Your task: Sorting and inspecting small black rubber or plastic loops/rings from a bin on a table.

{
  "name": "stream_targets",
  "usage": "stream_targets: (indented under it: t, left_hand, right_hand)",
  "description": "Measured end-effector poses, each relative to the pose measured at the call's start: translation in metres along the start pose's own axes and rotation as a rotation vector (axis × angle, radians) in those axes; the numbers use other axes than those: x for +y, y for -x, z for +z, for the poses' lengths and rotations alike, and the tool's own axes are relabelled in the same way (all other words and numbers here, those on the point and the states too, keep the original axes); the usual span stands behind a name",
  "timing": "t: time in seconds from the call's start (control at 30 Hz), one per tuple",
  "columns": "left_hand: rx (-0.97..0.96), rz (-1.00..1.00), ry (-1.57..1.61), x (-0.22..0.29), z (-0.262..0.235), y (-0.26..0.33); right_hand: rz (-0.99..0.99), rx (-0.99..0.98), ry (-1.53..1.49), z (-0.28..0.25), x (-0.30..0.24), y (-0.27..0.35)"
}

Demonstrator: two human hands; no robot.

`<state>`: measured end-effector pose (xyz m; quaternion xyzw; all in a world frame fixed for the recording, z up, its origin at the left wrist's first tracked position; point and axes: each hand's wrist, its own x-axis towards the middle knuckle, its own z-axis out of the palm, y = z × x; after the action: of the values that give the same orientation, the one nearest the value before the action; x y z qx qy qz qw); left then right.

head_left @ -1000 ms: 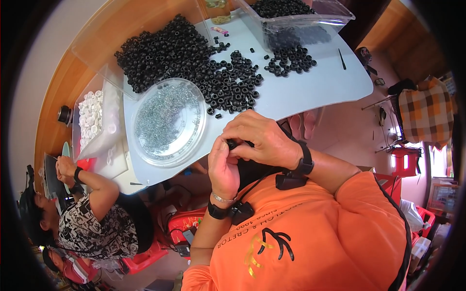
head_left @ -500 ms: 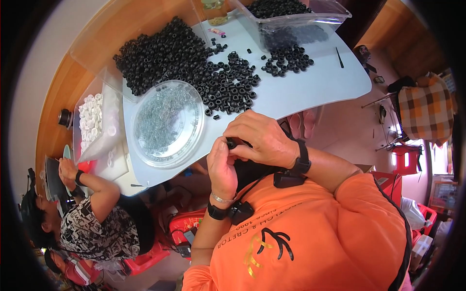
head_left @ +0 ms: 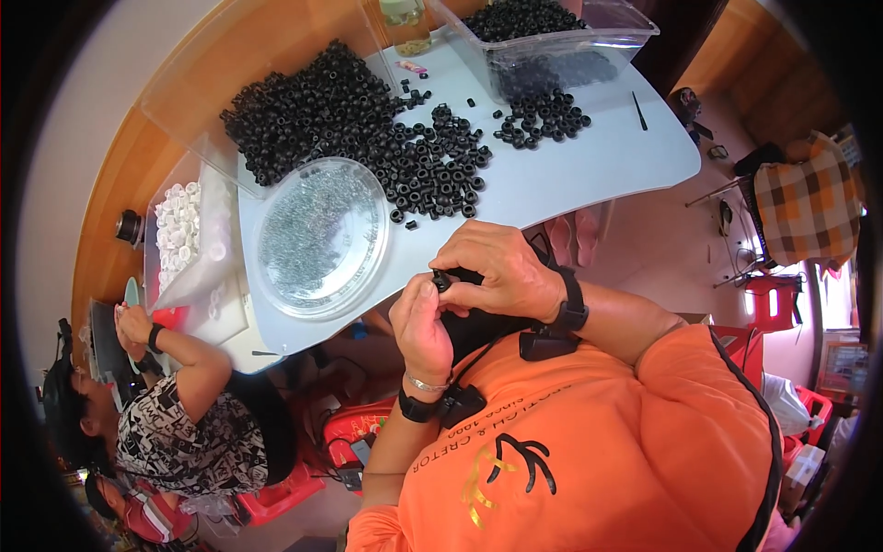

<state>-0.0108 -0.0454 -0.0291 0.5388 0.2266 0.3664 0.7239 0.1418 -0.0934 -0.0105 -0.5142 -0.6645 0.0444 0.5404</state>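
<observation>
Pale tabletop (head_left: 635, 156) carries loose black pieces (head_left: 428, 175). Your left hand (head_left: 424, 331) and right hand (head_left: 506, 273) jointly pinch small black piece (head_left: 441, 280) near tabletop edge. Hold piece steady; grip firmly, without crushing.

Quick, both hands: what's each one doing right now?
Left hand: closed, fingertips on a small black part.
Right hand: closed, thumb and fingers on that same part.

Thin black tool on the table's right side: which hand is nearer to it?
Right. The right hand is below and left of the thin black tool in the picture; the left hand is lower and farther left.
</observation>
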Motion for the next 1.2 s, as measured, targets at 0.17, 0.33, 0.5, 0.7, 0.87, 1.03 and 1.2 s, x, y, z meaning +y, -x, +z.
stream_targets:
  t: [0.17,0.33,0.5,0.7,0.87,1.03,1.2]
  left_hand:
    - [0.006,-0.005,0.004,0.005,0.007,0.007]
    - [0.002,-0.009,-0.069,0.010,0.015,0.012]
    - [0.048,-0.003,-0.006,0.014,0.017,0.023]
    - [-0.033,0.070,0.152,0.023,0.027,0.038]
    - [-0.105,0.078,0.067,0.038,0.034,0.054]
    - [-0.089,0.100,0.033,0.038,0.037,0.063]
    - [-0.047,0.119,0.071,0.039,0.045,0.068]
  right_hand:
    - [-0.018,-0.012,-0.004,-0.008,-0.009,0.002]
    - [-0.050,0.038,0.006,-0.004,-0.014,0.008]
    - [-0.098,0.013,0.041,-0.006,-0.021,0.013]
    - [-0.114,0.067,0.093,-0.017,-0.052,0.017]
    - [-0.198,0.112,0.148,-0.028,-0.069,0.023]
    - [-0.190,0.095,0.139,-0.031,-0.076,0.030]
    - [-0.188,0.077,0.112,-0.031,-0.075,0.034]
